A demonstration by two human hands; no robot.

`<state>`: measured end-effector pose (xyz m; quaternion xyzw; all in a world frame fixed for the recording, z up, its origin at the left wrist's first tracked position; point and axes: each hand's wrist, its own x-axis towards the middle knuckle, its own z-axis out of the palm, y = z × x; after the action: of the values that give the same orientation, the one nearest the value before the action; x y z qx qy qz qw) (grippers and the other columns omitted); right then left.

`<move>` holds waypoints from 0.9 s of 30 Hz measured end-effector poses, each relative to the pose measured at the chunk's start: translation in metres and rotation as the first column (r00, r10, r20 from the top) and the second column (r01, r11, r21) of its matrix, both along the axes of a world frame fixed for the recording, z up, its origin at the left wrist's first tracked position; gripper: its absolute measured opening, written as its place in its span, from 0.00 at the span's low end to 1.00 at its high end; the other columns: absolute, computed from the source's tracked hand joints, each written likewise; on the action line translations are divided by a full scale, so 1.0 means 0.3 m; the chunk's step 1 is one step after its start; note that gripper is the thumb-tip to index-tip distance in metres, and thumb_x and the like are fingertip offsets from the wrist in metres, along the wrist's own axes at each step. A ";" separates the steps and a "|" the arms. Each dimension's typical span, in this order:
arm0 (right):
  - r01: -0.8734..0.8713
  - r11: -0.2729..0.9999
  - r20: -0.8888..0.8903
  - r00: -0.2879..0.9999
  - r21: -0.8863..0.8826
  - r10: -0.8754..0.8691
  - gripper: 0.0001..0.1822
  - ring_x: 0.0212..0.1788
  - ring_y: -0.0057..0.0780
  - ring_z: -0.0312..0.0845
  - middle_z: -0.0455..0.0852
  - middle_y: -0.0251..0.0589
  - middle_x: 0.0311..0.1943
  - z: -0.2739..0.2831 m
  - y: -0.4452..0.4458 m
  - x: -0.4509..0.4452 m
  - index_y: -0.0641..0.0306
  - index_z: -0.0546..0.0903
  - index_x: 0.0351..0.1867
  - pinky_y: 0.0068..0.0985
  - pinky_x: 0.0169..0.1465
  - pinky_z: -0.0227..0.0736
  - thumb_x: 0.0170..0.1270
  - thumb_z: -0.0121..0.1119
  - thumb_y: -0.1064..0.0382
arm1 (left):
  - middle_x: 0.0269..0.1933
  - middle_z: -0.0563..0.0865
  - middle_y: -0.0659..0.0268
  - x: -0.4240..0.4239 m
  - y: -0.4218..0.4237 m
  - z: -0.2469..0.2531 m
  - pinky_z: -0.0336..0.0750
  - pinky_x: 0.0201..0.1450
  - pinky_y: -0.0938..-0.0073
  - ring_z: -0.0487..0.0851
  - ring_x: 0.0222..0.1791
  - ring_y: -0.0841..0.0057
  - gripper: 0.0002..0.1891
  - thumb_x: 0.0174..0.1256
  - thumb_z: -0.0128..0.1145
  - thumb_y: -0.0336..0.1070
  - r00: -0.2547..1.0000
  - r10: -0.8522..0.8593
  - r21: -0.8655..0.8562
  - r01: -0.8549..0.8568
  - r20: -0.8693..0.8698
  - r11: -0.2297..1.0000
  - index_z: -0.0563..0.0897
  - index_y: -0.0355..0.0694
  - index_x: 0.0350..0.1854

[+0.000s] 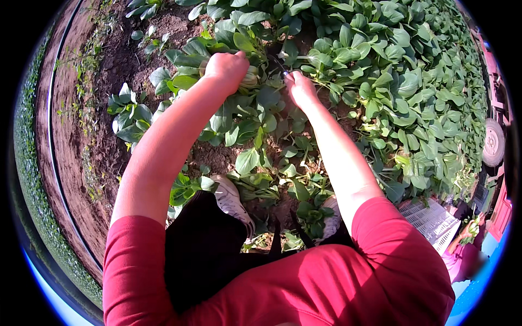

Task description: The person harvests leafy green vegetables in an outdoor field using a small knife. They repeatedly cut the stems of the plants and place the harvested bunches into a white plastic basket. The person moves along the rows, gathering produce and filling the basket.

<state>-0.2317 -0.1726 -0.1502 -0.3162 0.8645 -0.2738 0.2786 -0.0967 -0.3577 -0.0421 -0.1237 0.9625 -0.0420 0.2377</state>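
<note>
My left hand (227, 70) is closed in a fist around a leafy green that looks like bok choy (250, 77). Its pale stalks show just right of my fist, and leaves spread beyond. To the right, my right hand (301, 89) grips a small knife (279, 65) by the handle. The thin blade points up and left, towards the stalks; its tip is lost among leaves, so I cannot tell if it touches them. More leafy plants (240, 122) lie below both hands, near my shoes (230, 199).
Dense rows of greens (408, 81) fill the right side. A black hose (50, 102) runs along bare soil at left. At lower right are a white plastic crate (434, 222), another person (463, 258) with greens, and a red vehicle with a wheel (493, 142).
</note>
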 end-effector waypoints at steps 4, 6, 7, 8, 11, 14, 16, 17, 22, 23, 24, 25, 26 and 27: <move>0.054 0.998 0.104 0.993 0.020 -0.056 0.14 0.42 0.58 0.83 0.87 0.57 0.37 -0.019 -0.014 -0.017 0.63 0.79 0.45 0.48 0.46 0.75 0.70 0.57 0.54 | 0.52 0.84 0.64 0.009 -0.001 -0.018 0.83 0.44 0.70 0.89 0.49 0.68 0.18 0.51 0.71 0.32 0.997 -0.059 -0.028 0.058 -0.039 0.998 0.85 0.44 0.47; 0.087 0.996 0.123 0.989 0.013 -0.088 0.15 0.43 0.57 0.83 0.87 0.56 0.37 -0.025 -0.019 -0.021 0.63 0.80 0.46 0.47 0.47 0.75 0.70 0.56 0.53 | 0.52 0.84 0.65 -0.003 -0.003 -0.020 0.83 0.45 0.70 0.88 0.49 0.68 0.18 0.50 0.71 0.32 0.998 -0.066 -0.030 0.066 -0.006 0.997 0.85 0.44 0.46; 0.084 0.996 0.120 0.989 0.020 -0.086 0.15 0.44 0.56 0.83 0.87 0.56 0.38 -0.027 -0.020 -0.025 0.63 0.80 0.46 0.47 0.47 0.75 0.71 0.56 0.53 | 0.51 0.84 0.65 -0.010 -0.004 -0.021 0.83 0.46 0.70 0.88 0.49 0.68 0.18 0.50 0.71 0.32 0.998 -0.070 -0.030 0.070 0.010 0.997 0.85 0.44 0.45; 0.080 0.996 0.119 0.989 0.026 -0.083 0.15 0.44 0.55 0.83 0.87 0.56 0.39 -0.031 -0.020 -0.029 0.62 0.80 0.46 0.46 0.48 0.75 0.71 0.56 0.53 | 0.51 0.85 0.65 -0.018 -0.008 -0.027 0.83 0.46 0.70 0.88 0.49 0.68 0.17 0.49 0.72 0.32 0.998 -0.053 -0.025 0.054 0.024 0.998 0.86 0.44 0.45; 0.065 0.996 0.163 0.984 0.057 -0.073 0.15 0.45 0.54 0.83 0.87 0.56 0.39 -0.040 -0.022 -0.031 0.62 0.80 0.46 0.45 0.48 0.75 0.72 0.54 0.52 | 0.50 0.85 0.66 -0.023 -0.011 -0.046 0.83 0.47 0.70 0.88 0.50 0.68 0.17 0.48 0.72 0.33 0.999 -0.036 -0.016 0.036 0.037 0.999 0.86 0.44 0.44; 0.073 0.993 0.241 0.966 0.098 -0.095 0.16 0.45 0.54 0.82 0.86 0.56 0.39 -0.036 -0.024 -0.041 0.63 0.81 0.45 0.45 0.49 0.73 0.73 0.53 0.52 | 0.50 0.85 0.66 0.020 -0.002 -0.063 0.83 0.48 0.69 0.88 0.50 0.68 0.18 0.48 0.73 0.34 0.997 -0.071 -0.014 0.071 -0.001 0.997 0.86 0.44 0.44; 0.039 0.995 0.214 0.975 0.096 -0.059 0.15 0.37 0.47 0.84 0.86 0.51 0.34 -0.037 -0.026 -0.045 0.64 0.80 0.41 0.40 0.41 0.76 0.75 0.52 0.53 | 0.51 0.85 0.66 0.038 0.004 -0.072 0.83 0.48 0.69 0.88 0.50 0.68 0.19 0.48 0.73 0.34 0.997 -0.076 0.001 0.076 -0.015 0.997 0.85 0.45 0.45; 0.077 0.992 0.321 0.941 0.096 -0.104 0.15 0.34 0.43 0.83 0.86 0.49 0.33 -0.023 -0.039 -0.035 0.65 0.80 0.40 0.38 0.37 0.76 0.75 0.51 0.54 | 0.51 0.84 0.66 0.047 0.001 -0.073 0.83 0.49 0.69 0.88 0.50 0.68 0.19 0.48 0.73 0.35 0.998 -0.064 0.007 0.064 -0.026 0.998 0.85 0.45 0.46; 0.123 0.985 0.624 0.762 0.120 -0.171 0.16 0.24 0.26 0.75 0.82 0.38 0.28 0.029 -0.078 -0.048 0.64 0.78 0.37 0.24 0.25 0.71 0.77 0.48 0.55 | 0.54 0.81 0.67 0.043 -0.008 -0.060 0.81 0.52 0.67 0.85 0.51 0.67 0.27 0.45 0.70 0.34 1.000 -0.010 0.060 0.010 -0.001 0.998 0.79 0.42 0.53; 0.100 0.987 0.654 0.740 0.129 -0.160 0.16 0.25 0.26 0.75 0.81 0.38 0.28 0.047 -0.083 -0.059 0.64 0.78 0.37 0.24 0.27 0.71 0.77 0.48 0.55 | 0.54 0.81 0.66 0.049 -0.011 -0.065 0.81 0.53 0.67 0.85 0.51 0.66 0.28 0.45 0.70 0.34 1.000 -0.006 0.067 0.007 -0.015 0.998 0.79 0.42 0.53; 0.066 0.988 0.670 0.728 0.138 -0.142 0.16 0.26 0.26 0.75 0.81 0.40 0.30 0.066 -0.086 -0.077 0.66 0.78 0.37 0.24 0.26 0.72 0.76 0.48 0.56 | 0.54 0.81 0.66 0.058 -0.012 -0.070 0.81 0.53 0.66 0.85 0.51 0.66 0.28 0.44 0.71 0.35 1.000 -0.003 0.073 0.005 -0.029 0.997 0.79 0.43 0.53; -0.025 0.984 0.626 0.774 0.177 -0.093 0.16 0.26 0.26 0.75 0.82 0.42 0.31 0.087 -0.083 -0.092 0.67 0.78 0.38 0.23 0.25 0.72 0.76 0.48 0.56 | 0.54 0.81 0.66 0.067 -0.016 -0.074 0.81 0.53 0.66 0.85 0.51 0.65 0.28 0.44 0.71 0.35 0.999 0.000 0.080 0.003 -0.043 0.997 0.79 0.43 0.53; -0.118 0.972 0.625 0.780 0.205 -0.037 0.16 0.25 0.25 0.75 0.82 0.43 0.31 0.109 -0.064 -0.100 0.67 0.78 0.38 0.23 0.25 0.72 0.76 0.48 0.56 | 0.54 0.81 0.66 0.076 -0.024 -0.066 0.81 0.54 0.65 0.85 0.52 0.64 0.29 0.43 0.71 0.35 0.997 0.051 0.111 -0.045 -0.050 0.993 0.78 0.44 0.54; -0.204 0.950 0.625 0.780 0.235 0.013 0.16 0.25 0.25 0.74 0.82 0.43 0.32 0.118 -0.025 -0.114 0.67 0.78 0.38 0.22 0.25 0.71 0.76 0.48 0.56 | 0.55 0.81 0.65 0.088 -0.025 -0.057 0.80 0.54 0.64 0.84 0.52 0.63 0.30 0.43 0.71 0.35 0.994 0.098 0.144 -0.089 -0.057 0.986 0.78 0.44 0.54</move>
<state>-0.2659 -0.1802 -0.1147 -0.2150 0.7365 -0.2156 0.6040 -0.0705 -0.3654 -0.0592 -0.1530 0.9633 0.0415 0.2166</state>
